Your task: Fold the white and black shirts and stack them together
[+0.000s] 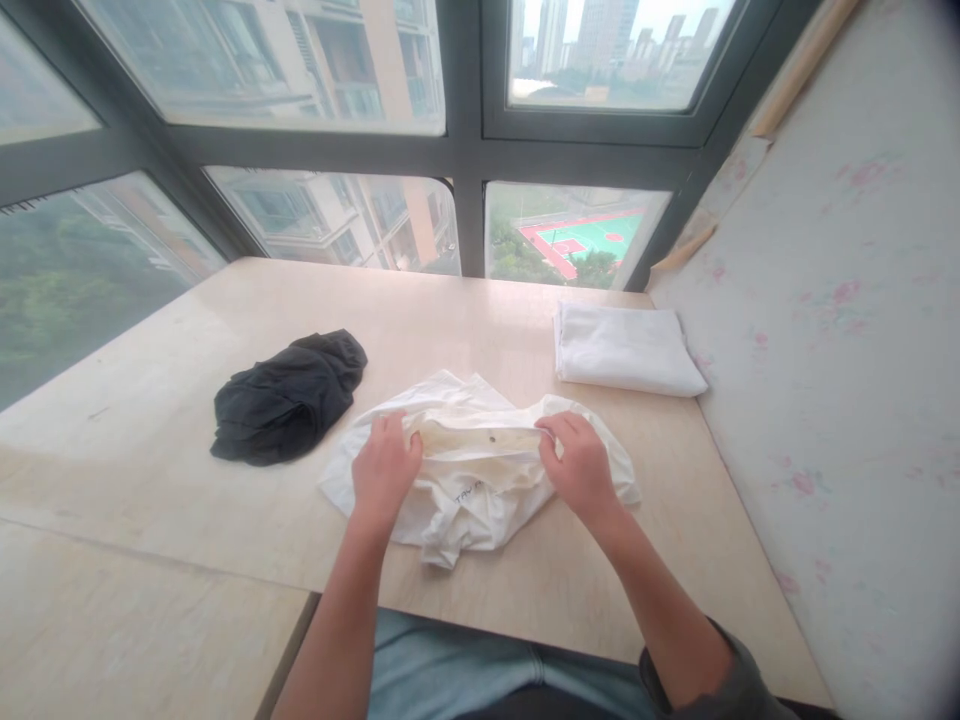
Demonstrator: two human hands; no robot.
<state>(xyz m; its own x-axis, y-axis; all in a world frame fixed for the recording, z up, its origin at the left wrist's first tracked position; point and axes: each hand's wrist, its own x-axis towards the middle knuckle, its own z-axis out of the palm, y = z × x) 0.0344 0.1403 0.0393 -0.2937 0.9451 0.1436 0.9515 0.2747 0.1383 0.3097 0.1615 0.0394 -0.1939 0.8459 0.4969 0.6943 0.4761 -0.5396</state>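
Observation:
A crumpled white cloth tote bag (pixel 487 510) lies on the wooden surface in front of me, with dark lettering partly lost in its folds. Its mouth gapes a little, showing a cream inside and a small round dark snap. My left hand (pixel 386 460) pinches the left end of the mouth's edge. At the right end, my right hand (pixel 577 462) grips the rim between thumb and fingers. A bunched strap-like piece of the bag hangs toward me at the bottom.
On the left of the wooden surface (pixel 150 430) lies a crumpled black cloth (pixel 289 400). A folded white cloth (pixel 626 348) rests at the back right, beside the flower-patterned wall (pixel 832 380). Grey-framed windows (pixel 469 150) border the far side.

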